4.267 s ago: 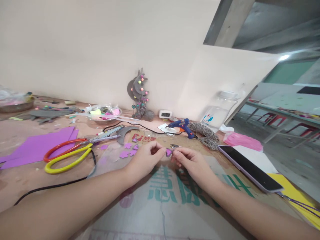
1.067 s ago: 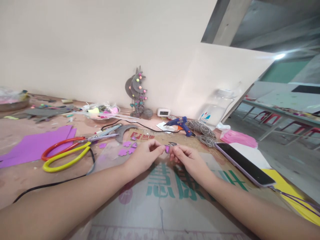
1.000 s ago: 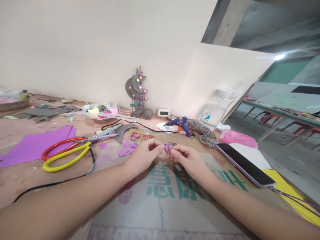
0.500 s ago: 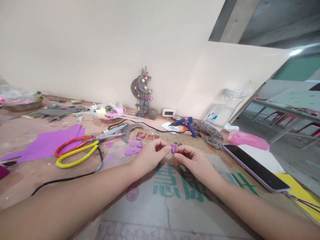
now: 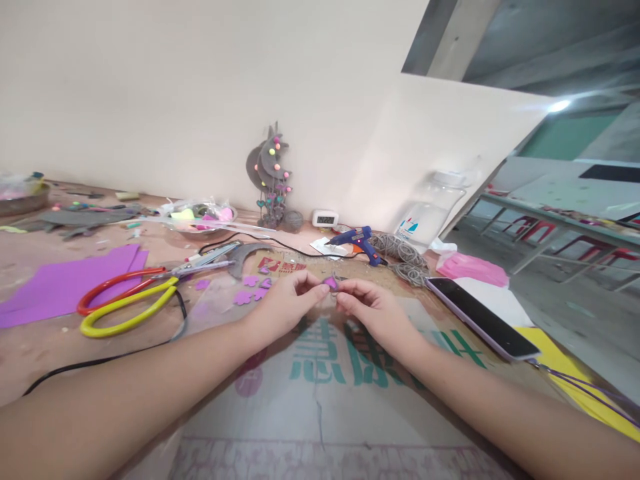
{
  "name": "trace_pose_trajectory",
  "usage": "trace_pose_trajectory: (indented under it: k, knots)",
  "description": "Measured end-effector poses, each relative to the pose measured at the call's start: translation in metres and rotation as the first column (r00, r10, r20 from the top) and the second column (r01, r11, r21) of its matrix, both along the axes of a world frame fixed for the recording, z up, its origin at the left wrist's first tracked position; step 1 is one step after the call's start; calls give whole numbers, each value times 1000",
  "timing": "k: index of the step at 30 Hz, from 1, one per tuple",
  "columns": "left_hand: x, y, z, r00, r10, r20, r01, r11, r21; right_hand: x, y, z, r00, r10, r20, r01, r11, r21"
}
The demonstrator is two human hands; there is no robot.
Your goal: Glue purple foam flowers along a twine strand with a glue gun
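Note:
A small purple piece with a grey edge (image 5: 331, 285) is pinched between my two hands over the printed cardboard (image 5: 350, 413). My left hand (image 5: 289, 301) grips it from the left with thumb and forefinger. From the right, the closed fingertips of my right hand (image 5: 373, 312) touch its other side. Purple flower cutouts (image 5: 243, 297) lie left of my left hand. A blue glue gun (image 5: 359, 240) rests on its stand behind my hands, beside grey cord bundles (image 5: 407, 272).
Scissors with red and yellow handles (image 5: 131, 301) and purple sheets (image 5: 75, 280) lie left. A phone (image 5: 480, 317), pink cloth (image 5: 473, 268) and clear bottle (image 5: 430, 210) stand or lie right. Behind are a small clock (image 5: 325, 219) and a grey moon ornament (image 5: 270, 173).
The camera view has turned slightly right, so the scene sits further left. The small purple piece has been turned between my fingers and shows more of its purple face.

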State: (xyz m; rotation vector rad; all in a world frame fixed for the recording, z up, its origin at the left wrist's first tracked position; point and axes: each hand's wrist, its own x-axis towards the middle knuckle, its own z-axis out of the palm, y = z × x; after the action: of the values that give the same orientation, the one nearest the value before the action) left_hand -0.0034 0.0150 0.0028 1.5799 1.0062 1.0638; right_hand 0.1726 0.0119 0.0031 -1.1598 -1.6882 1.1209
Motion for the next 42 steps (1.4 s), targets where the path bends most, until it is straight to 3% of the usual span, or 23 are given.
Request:
trace_pose_trajectory:
  k: [16, 29, 38, 42]
  knots:
    - [0, 0, -2, 999, -22, -34, 23, 1000, 18, 0, -1, 3, 989, -59, 133, 46, 994, 100]
    - [0, 4, -5, 999, -7, -44, 8, 1000, 24, 3, -1, 2, 999, 24, 34, -27, 997, 72]
    - [0, 2, -4, 1000, 2, -20, -2, 1000, 7, 2, 0, 7, 993, -115, 21, 113, 991, 74]
    - [1, 2, -2, 1000, 6, -6, -6, 1000, -17, 3, -1, 8, 990, -112, 82, 102, 988, 112]
